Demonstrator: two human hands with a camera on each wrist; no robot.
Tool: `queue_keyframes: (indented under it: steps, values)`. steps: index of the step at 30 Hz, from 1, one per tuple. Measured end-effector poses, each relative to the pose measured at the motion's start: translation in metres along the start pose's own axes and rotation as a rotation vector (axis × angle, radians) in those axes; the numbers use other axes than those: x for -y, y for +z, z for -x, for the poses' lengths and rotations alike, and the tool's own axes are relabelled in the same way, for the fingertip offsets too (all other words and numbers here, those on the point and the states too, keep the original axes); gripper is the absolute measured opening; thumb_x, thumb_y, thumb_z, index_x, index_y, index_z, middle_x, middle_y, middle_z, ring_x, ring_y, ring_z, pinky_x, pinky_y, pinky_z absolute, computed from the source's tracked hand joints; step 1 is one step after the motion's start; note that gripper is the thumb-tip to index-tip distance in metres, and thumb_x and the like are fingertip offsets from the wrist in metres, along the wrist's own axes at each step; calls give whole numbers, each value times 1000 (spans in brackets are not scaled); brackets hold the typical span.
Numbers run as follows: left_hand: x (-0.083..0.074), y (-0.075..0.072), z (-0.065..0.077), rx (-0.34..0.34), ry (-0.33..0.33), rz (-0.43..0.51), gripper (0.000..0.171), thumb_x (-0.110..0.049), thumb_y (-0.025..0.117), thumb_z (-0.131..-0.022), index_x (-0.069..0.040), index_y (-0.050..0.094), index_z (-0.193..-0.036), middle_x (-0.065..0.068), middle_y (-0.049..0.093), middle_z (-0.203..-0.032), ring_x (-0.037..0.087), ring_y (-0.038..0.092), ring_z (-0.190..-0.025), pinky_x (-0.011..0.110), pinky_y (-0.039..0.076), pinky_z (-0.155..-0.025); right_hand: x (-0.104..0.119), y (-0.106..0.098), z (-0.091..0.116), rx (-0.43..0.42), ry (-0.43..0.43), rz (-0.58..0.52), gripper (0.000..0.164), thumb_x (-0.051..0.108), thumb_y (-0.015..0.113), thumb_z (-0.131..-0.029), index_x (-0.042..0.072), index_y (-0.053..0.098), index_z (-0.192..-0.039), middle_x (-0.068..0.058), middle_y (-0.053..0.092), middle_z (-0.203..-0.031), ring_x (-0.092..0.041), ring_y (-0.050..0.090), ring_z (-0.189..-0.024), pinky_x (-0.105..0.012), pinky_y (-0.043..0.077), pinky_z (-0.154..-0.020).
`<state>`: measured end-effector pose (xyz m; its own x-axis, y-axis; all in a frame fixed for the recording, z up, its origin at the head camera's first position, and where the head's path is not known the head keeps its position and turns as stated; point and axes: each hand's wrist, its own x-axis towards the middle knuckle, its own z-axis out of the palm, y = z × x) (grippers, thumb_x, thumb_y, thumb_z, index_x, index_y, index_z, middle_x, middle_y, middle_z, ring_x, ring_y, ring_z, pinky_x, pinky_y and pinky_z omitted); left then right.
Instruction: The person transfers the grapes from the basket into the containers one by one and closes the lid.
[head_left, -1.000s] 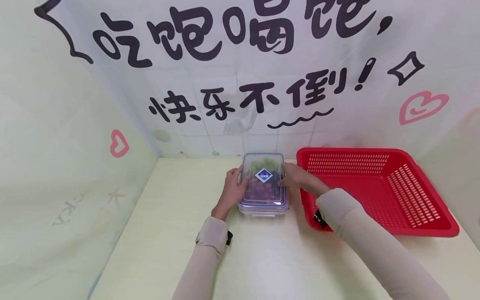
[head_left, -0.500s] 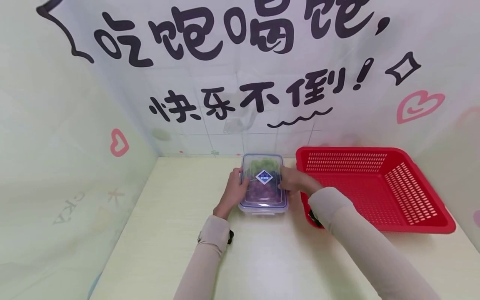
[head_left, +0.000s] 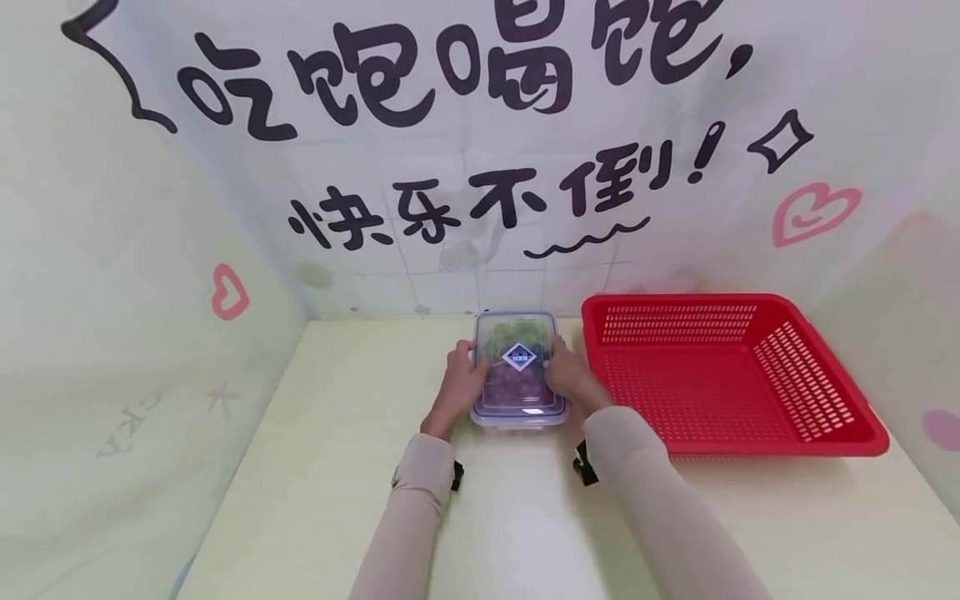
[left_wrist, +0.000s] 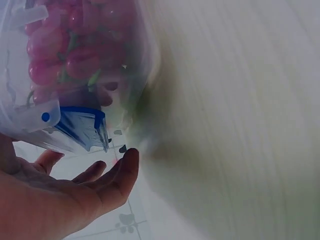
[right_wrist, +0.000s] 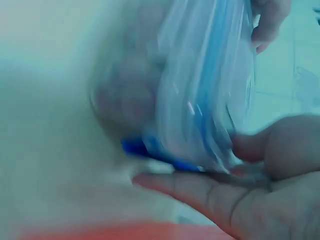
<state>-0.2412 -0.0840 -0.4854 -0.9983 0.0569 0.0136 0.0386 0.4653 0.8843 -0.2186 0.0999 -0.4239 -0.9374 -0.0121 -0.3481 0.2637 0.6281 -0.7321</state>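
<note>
A clear plastic food container (head_left: 519, 422) with a blue-edged lid stands on the table, a blue diamond label (head_left: 519, 357) on top. Inside, red, dark and green round fruit (left_wrist: 82, 62) like grapes shows through. My left hand (head_left: 459, 385) grips its left side, thumb over the lid; the other fingers bend loosely below a blue-edged side flap (left_wrist: 82, 125) that sticks out. On the opposite side my right hand (head_left: 573, 377) holds the container, its thumb at the lid edge and a finger beneath another blue-edged flap (right_wrist: 136, 148). The right wrist view is blurred.
A red perforated plastic basket (head_left: 697, 392) stands to the right of the container. Behind the pale table (head_left: 360, 467) rises a white backdrop (head_left: 375, 292) with black writing. Curtain-like sheets flank both sides.
My right forearm has swung inward to the left, off the basket's near corner. The lid's front edge sits closer to the box, and the head view has turned slightly to the right.
</note>
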Motion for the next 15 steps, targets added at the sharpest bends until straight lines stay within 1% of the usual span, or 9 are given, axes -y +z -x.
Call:
queue_keyframes:
  steps: [2,4,7,10,11,15]
  values:
    - [3,-1,0,-7,-12,2,47,-16,53,-96,4,43,-137,34,42,-139,44,44,-132,55,35,-111,-5,7,-2,-72,-33,-21,61,4,38,-101,-3,15,-157,-25,24,-160,-40,25,-147,-49,24,-119]
    - [5,-2,-1,-7,-23,7,47,-17,54,-96,2,43,-137,34,42,-139,44,44,-132,55,35,-111,-9,12,-4,-131,-49,-61,59,3,40,-100,-3,21,-155,-25,25,-159,-41,25,-147,-48,23,-120]
    - [4,-3,0,0,-35,9,47,-19,55,-96,1,43,-138,35,45,-140,44,45,-132,55,35,-111,-13,16,-6,-152,-38,-173,58,4,40,-101,1,23,-156,-23,25,-160,-40,23,-148,-49,21,-120]
    - [1,-4,2,11,-54,8,49,-21,55,-97,-1,43,-139,33,46,-142,43,46,-133,54,36,-111,-18,19,-6,-162,-14,-247,58,5,41,-102,4,23,-157,-22,25,-160,-39,22,-148,-50,21,-120]
    - [-1,-4,3,14,-62,8,49,-22,56,-97,-2,43,-140,33,46,-143,43,45,-134,54,35,-111,-19,20,-6,-168,-5,-263,59,6,41,-102,6,23,-158,-21,25,-161,-38,22,-149,-50,21,-120]
    - [-2,-4,5,21,-92,4,51,-26,56,-97,-7,42,-141,32,44,-144,45,44,-134,57,35,-110,-25,21,-8,-200,27,-261,60,10,44,-101,11,25,-158,-21,28,-160,-39,25,-147,-52,23,-119]
